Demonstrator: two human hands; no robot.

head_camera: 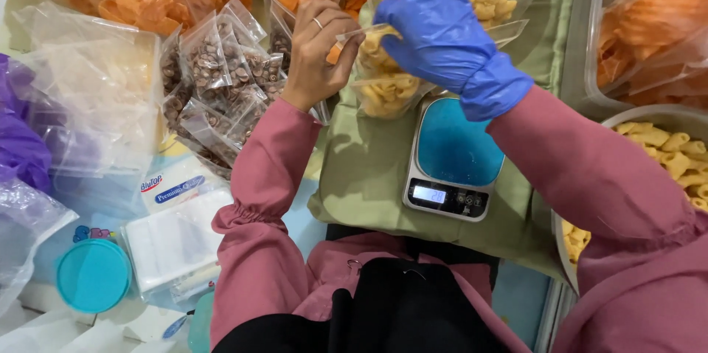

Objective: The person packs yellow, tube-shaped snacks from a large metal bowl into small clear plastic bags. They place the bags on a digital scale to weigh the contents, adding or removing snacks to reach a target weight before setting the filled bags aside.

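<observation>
We see a small clear plastic pouch of pale yellow curled crackers [383, 80], plump at the bottom where the ridged, shell-like pieces pile up, its open top edge drawn out flat and glossy. It hangs just above the far edge of a small white digital kitchen scale with a blue weighing plate [451, 157], at about twelve o'clock from the scale's lit display. Our bare left hand [318, 50], a thin ring on one finger, sits at nine o'clock of the pouch and pinches its top edge between thumb and fingertips, with a small orange bit showing at the pinch. Our right hand in a blue disposable glove [435, 25] lies at two o'clock of the pouch, fingers curled over the bag's mouth and closed on its upper rim; we cannot tell whether it also holds crackers inside the curl. The two hands are close together, with the pouch's opening stretched between them. At three o'clock from the scale stands a round pale basin of the same yellow crackers [664, 150]. At nine o'clock from the left hand lies a heap of small clear packets of brown round snacks [214, 76].
</observation>
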